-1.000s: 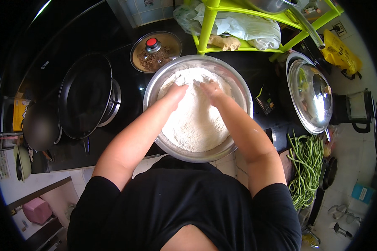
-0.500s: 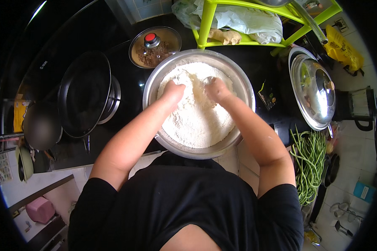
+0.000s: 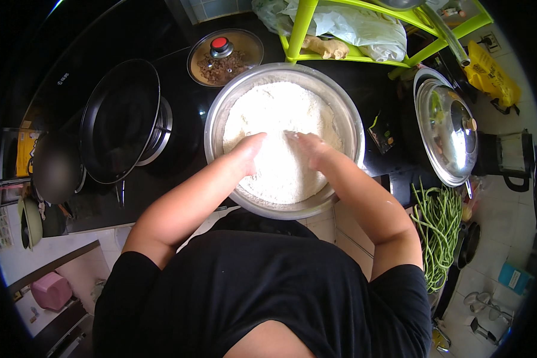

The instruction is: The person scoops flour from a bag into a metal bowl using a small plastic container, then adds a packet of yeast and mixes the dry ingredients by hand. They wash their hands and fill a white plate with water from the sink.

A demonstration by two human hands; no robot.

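Observation:
A wide steel bowl (image 3: 357,143) of white flour (image 3: 283,113) stands in front of me at the counter's edge. Both of my hands are in it, touching the flour. On its left side lies my left hand (image 3: 249,153), fingers loosely stretched toward the middle, their tips partly lost in the bright flour. Opposite it is my right hand (image 3: 314,149), its fingers dusted white and stretched inward, partly sunk in. A gap of flour separates the two hands, and neither visibly grips anything.
A glass-lidded pan (image 3: 221,68) of brown crumbly food stands behind the bowl. Left is a black wok (image 3: 120,122) on a burner. A green rack (image 3: 301,30) holds ginger and bags. To the right are a large lidded pot (image 3: 446,131) and long green beans (image 3: 437,238).
Both hands have come nearer to me within the bowl and lie less deep in the flour. The flour's far part now looks more even, and the view has shifted slightly.

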